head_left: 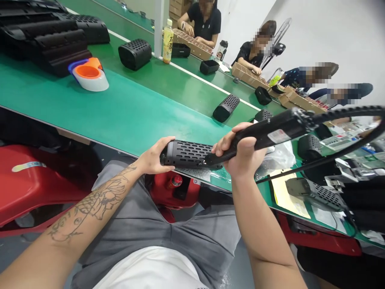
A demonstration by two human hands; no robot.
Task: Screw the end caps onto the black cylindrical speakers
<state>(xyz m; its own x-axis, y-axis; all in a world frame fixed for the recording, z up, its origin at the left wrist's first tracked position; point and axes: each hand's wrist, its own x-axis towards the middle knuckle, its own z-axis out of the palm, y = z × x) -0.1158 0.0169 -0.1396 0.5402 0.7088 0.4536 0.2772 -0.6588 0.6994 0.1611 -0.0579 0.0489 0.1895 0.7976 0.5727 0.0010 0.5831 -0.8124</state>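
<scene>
My left hand [152,157] grips the left end of a black slotted housing [189,153], shaped like a speaker shell, lying sideways at the table's near edge. In my right hand [245,154] is a black electric screwdriver [267,130] with a coiled cable [345,114] at its back end. Tilted down to the left, the screwdriver has its tip at the housing's lower right side. Whether the bit sits in a screw is too small to tell. My right fingers wrap round the tool's front part.
On the green table [126,112] stands an orange and white tape roll [90,75]. More black housings [135,54] are at the left and along the green conveyor belt [192,86]. Co-workers sit opposite with cardboard trays [192,45]. A yellow-labelled bottle [167,42] stands by a post.
</scene>
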